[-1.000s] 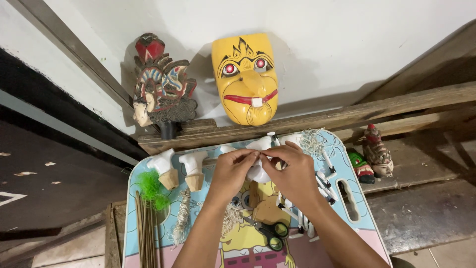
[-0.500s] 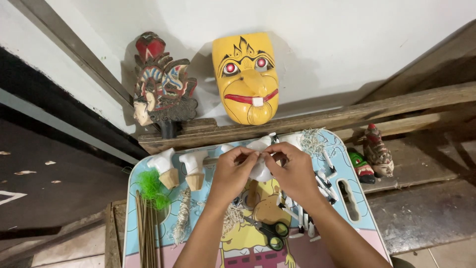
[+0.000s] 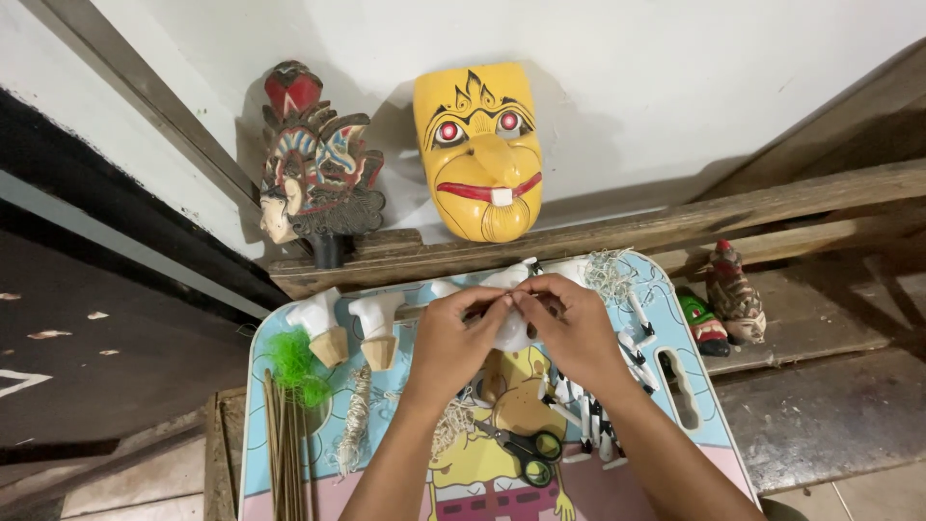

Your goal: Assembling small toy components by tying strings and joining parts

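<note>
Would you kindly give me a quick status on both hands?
Left hand and right hand together pinching a small white piece above the tray. Scissors lie nearer the body. Nothing blocking.

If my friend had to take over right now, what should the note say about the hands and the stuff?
Left hand and right hand: both pinch one small white piece together, above the cartoon-print table.
Around them: two white pieces with tan bases stand to the left, green fluff and thin sticks at the left edge, scissors lie near the wrists, black-and-white little parts under the right hand.
Done: cannot tell from this view.
Left: the white piece is in hand, not set down yet.
</note>
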